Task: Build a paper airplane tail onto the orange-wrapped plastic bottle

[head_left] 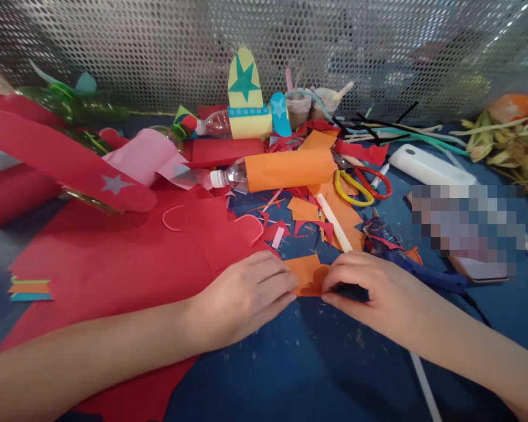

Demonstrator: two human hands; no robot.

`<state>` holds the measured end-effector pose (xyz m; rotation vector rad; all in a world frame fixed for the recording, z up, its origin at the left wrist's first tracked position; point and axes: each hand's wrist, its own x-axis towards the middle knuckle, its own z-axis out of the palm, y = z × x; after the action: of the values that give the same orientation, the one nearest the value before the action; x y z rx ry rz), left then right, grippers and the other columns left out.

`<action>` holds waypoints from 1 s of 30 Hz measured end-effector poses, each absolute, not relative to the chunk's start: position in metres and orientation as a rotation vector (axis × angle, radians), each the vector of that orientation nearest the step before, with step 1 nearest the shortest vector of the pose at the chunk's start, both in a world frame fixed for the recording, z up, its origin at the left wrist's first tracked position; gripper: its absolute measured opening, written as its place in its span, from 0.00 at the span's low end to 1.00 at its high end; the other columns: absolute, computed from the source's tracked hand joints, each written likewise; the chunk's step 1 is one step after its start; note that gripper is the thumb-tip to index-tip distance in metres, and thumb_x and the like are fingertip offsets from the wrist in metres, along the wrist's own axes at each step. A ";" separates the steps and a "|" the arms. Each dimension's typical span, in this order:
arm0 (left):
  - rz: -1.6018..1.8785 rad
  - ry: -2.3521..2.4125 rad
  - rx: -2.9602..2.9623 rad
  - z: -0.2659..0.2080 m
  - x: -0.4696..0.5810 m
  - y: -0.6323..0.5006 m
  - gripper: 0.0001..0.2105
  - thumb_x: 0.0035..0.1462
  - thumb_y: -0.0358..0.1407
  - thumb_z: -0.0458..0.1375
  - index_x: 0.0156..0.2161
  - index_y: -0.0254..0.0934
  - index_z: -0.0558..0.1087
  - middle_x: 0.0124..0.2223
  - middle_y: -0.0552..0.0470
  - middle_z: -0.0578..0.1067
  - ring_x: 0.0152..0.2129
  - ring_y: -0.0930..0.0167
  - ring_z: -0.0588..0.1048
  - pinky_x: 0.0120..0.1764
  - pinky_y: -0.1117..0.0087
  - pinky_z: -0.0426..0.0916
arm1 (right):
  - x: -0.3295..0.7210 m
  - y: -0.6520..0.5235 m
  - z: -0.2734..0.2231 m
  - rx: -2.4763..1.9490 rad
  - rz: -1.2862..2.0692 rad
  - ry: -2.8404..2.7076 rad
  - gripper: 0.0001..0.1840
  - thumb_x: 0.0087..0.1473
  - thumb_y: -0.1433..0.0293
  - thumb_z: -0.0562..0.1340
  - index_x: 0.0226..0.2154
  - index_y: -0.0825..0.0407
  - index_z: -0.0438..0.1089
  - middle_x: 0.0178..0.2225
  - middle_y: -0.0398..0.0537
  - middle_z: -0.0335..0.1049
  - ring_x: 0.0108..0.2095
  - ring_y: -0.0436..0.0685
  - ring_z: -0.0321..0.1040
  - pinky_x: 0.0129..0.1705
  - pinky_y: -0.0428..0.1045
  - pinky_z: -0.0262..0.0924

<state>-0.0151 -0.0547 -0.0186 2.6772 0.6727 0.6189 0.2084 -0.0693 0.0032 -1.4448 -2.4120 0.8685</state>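
One small orange paper piece (307, 275) is sitting right in front of you, over the blue table (286, 375). Your right hand (356, 278) is pinching its right end; your left hand (246, 293) is covering its left end, and I cannot tell whether it is gripping. Red paper (132, 252) is lying beneath your left forearm (114, 337), and an orange-wrapped bottle (286, 171) is lying farther back.

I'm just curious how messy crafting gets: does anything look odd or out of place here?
Mainly litter: cut scraps lie scattered, not gathered, in front of the orange-wrapped bottle, and one red strip overlaps the blue glue gun. Oddly, a blocky blur hides part of the flat object at right.
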 end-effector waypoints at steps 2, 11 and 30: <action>0.612 0.667 2.663 -0.019 -0.015 -0.054 0.09 0.63 0.28 0.48 0.41 0.32 0.71 0.35 0.47 0.76 0.31 0.70 0.72 0.38 0.67 0.70 | 0.208 -0.070 0.003 -1.489 0.903 -2.382 0.04 0.53 0.73 0.62 0.30 0.48 0.69 0.31 0.43 0.72 0.33 0.53 0.69 0.36 0.49 0.64; 0.554 0.574 2.717 -0.019 -0.016 -0.051 0.11 0.63 0.28 0.47 0.41 0.31 0.72 0.35 0.47 0.76 0.34 0.69 0.70 0.40 0.66 0.68 | 0.207 -0.080 0.000 -1.343 0.761 -2.508 0.10 0.60 0.73 0.54 0.36 0.48 0.69 0.37 0.47 0.68 0.38 0.54 0.67 0.39 0.51 0.63; 0.566 0.632 2.736 -0.017 -0.014 -0.054 0.11 0.64 0.30 0.48 0.38 0.30 0.73 0.33 0.48 0.75 0.32 0.69 0.72 0.39 0.66 0.70 | 0.206 -0.084 -0.007 -1.068 -0.015 -2.704 0.10 0.58 0.74 0.56 0.31 0.52 0.72 0.29 0.44 0.72 0.36 0.56 0.65 0.38 0.53 0.60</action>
<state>-0.0136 -0.0536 -0.0173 2.7364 0.6324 0.5660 0.2065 -0.0842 -0.0074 -1.0676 -2.7042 -0.0148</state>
